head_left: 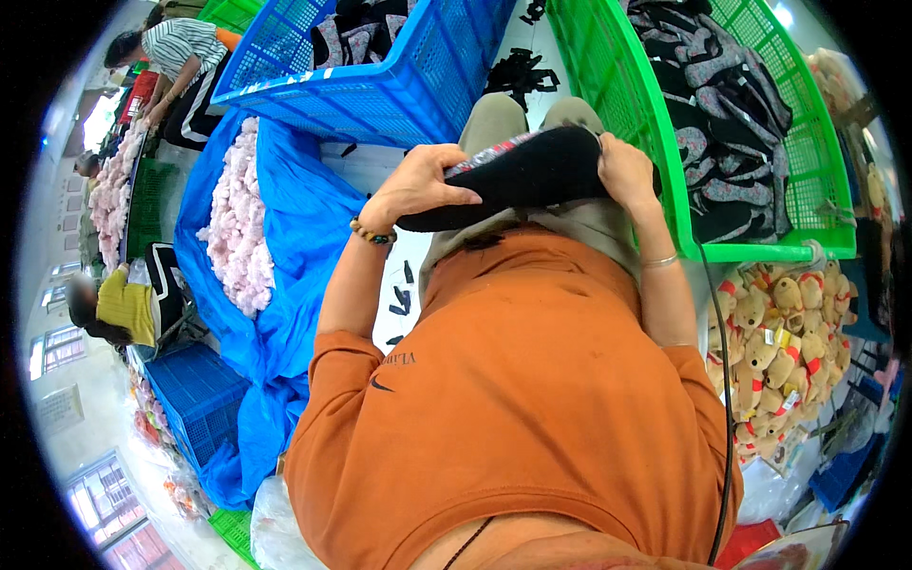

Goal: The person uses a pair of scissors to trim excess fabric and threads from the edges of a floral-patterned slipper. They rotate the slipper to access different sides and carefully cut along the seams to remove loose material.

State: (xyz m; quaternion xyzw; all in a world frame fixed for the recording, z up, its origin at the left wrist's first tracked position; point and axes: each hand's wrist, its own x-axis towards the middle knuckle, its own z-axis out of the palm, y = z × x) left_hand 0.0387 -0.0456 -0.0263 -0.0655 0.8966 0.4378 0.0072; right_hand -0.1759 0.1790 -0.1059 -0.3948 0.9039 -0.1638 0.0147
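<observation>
A long black fabric piece (532, 179) with a rounded end and a strip of grey-and-red pattern along its far edge stretches across my lap. My left hand (429, 186) grips its left part, thumb on the black face and fingers behind. At the other end, the fingers of my right hand (624, 171) close on the rounded edge. What lies on the underside of the piece is hidden. Similar black and grey-patterned pieces (727, 142) fill the green crate (655, 180) just right of my right hand.
Ahead stands a blue crate (380, 100) with more such pieces. Left of me, pink fluffy items (237, 228) lie on blue sheeting (304, 218). Tan plush toys (784, 351) are heaped at right. A black cable (724, 380) hangs by my right arm. Two people sit at left.
</observation>
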